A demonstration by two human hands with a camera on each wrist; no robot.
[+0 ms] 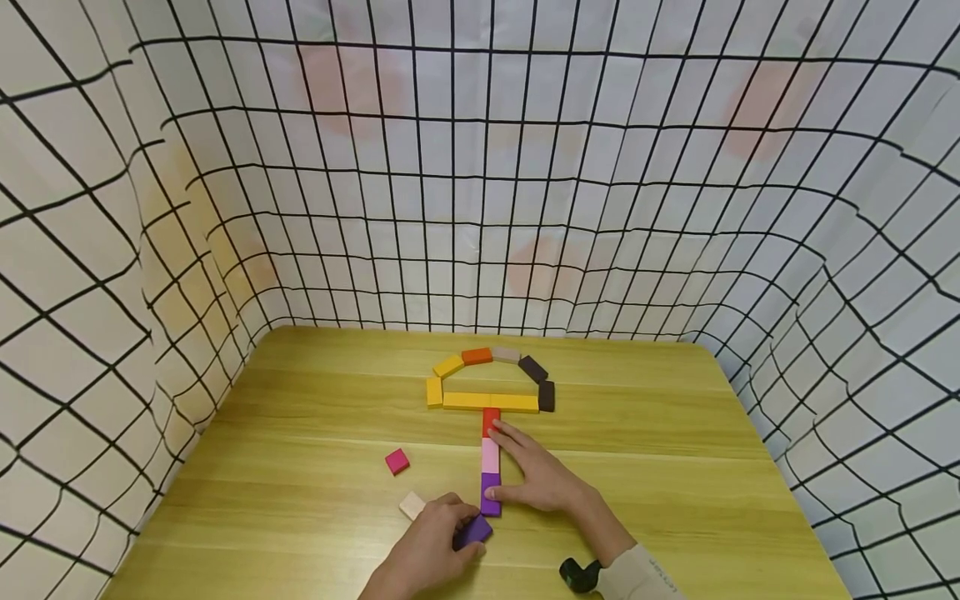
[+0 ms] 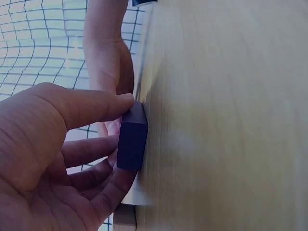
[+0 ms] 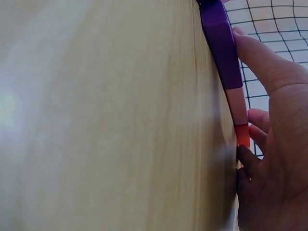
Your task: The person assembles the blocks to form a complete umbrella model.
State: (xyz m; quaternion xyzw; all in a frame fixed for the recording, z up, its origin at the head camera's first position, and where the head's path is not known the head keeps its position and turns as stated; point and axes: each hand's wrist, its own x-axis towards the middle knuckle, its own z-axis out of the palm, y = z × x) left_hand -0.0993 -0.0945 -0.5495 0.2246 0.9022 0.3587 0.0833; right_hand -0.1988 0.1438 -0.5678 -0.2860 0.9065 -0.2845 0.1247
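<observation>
My left hand (image 1: 427, 546) pinches a dark purple block (image 1: 476, 531) between thumb and fingers, its near corner close to the lower end of a column of blocks. In the left wrist view this purple block (image 2: 132, 144) stands turned on the tabletop. The column runs up from a purple block (image 1: 491, 507) through a pink block (image 1: 490, 456) to a red block (image 1: 491, 416). Along its right side lies my right hand (image 1: 546, 477), thumb on the purple block and fingertips at the red one. A pale wooden block (image 1: 411, 505) is partly hidden behind the left hand.
Two yellow blocks (image 1: 467, 401) form a bar above the column, under an arch of yellow, orange (image 1: 477, 357), grey and dark blocks (image 1: 547, 396). A magenta block (image 1: 397, 462) lies left. A black object (image 1: 577, 575) is near the right wrist. Black-lined white sheeting surrounds the wooden table (image 1: 660, 433).
</observation>
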